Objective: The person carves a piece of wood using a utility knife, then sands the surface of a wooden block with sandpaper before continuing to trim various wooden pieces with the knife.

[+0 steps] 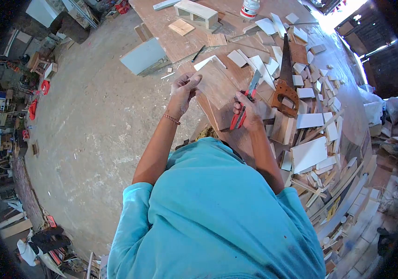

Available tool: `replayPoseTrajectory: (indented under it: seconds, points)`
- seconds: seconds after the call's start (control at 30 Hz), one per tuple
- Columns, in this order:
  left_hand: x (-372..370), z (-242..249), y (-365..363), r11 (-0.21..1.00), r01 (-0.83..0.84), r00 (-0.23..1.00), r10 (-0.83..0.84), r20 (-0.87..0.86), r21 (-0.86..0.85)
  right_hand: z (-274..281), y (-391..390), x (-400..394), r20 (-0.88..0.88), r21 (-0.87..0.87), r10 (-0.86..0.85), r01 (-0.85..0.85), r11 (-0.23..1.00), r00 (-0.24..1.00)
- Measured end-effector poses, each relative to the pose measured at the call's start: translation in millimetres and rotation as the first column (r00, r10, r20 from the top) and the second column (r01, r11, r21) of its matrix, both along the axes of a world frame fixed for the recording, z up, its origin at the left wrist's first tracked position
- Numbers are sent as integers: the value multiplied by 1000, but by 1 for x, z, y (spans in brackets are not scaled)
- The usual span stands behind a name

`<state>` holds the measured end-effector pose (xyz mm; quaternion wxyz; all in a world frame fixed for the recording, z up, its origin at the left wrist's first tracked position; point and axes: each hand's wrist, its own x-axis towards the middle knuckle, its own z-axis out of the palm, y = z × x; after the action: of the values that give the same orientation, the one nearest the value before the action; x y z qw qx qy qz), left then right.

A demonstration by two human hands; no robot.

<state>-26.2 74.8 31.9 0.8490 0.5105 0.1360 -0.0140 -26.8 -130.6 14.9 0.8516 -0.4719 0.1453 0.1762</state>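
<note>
My left hand [185, 93] pinches the left corner of a thin wooden board [217, 85], thumb on top, and holds it tilted over the near edge of the workbench. In my right hand [249, 111] is a red-handled cutting tool [253, 85] with a long grey blade-like end pointing away from me. Its handles run under my fingers, and the thumb lies close to the board's right edge. A white-faced offcut [209, 62] shows just beyond the board. To the right, a handsaw [286, 95] with a wooden handle lies among scraps.
White and bare wood offcuts [309, 154] are heaped along the bench's right side. Farther back on the workbench [162, 23] are a small wooden box frame [196, 14], a white tub [249, 8] and a dark pen [198, 53]. A white panel [143, 56] leans left of the bench.
</note>
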Motion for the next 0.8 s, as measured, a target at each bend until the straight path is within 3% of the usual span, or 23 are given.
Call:
replayPoseTrajectory:
  seconds: [0.03,0.1,0.23,0.3,0.4,0.8]
  points:
    - [0,-2,2,1000,-2,1000,2,1,-2,0,2,-1,-22,57,-25,26,998,999]
    - [-1,-6,8,981,64,998,-62,20,-184,1,4,-2,-46,111,-47,52,992,998]
    - [-8,3,-1,969,167,986,-163,36,-181,2,8,0,-33,129,-104,107,986,994]
    - [-11,7,-9,974,228,974,-228,8,4,2,11,-1,-19,134,-126,127,983,992]
    - [-10,0,-13,976,205,979,-206,5,68,3,14,-1,4,152,-119,117,981,993]
    - [-15,4,-12,968,186,980,-196,44,169,5,6,0,59,-47,-84,87,995,995]
